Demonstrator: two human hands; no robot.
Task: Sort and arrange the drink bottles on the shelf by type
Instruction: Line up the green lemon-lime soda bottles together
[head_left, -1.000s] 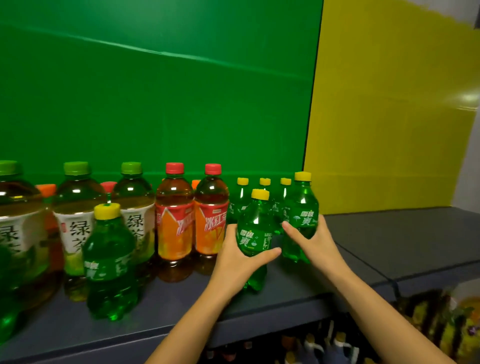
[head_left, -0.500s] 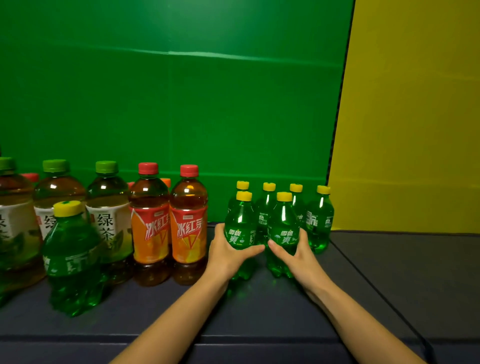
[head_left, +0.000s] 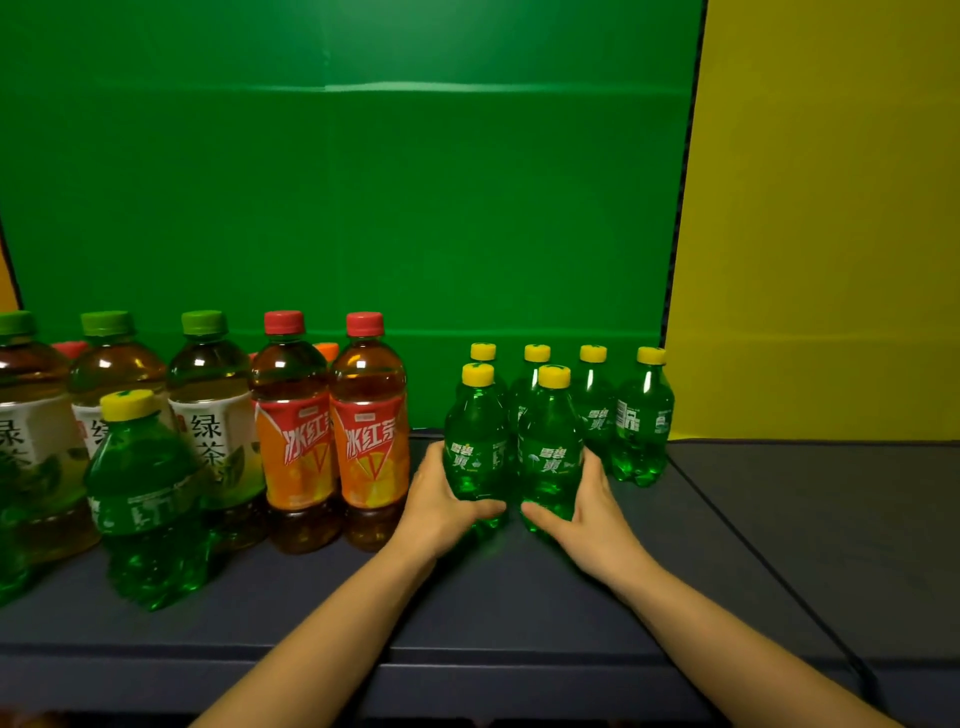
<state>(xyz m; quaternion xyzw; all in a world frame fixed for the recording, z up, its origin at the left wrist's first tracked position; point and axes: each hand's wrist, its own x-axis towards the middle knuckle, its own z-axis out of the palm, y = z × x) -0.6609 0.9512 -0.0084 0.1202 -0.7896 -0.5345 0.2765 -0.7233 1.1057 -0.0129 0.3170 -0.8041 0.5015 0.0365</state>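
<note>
Gripping left Sprite bottle (head_left: 475, 447) in left hand (head_left: 441, 512), right Sprite bottle (head_left: 550, 441) in right hand (head_left: 595, 512), beside iced tea bottles (head_left: 369, 447); likely light, slippery; grab mid-belly.

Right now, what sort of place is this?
Probably a staged shop shelf: small green yellow-capped soda bottles, orange-labelled red-capped tea bottles grouped on a dark grey shelf, plain green backdrop behind.

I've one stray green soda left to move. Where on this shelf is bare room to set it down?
The shelf is bare right of the end soda, below the yellow wall, and along its front edge. Crowded: the left half, packed with tea bottles, and the soda cluster between the left hand and right hand.
</note>
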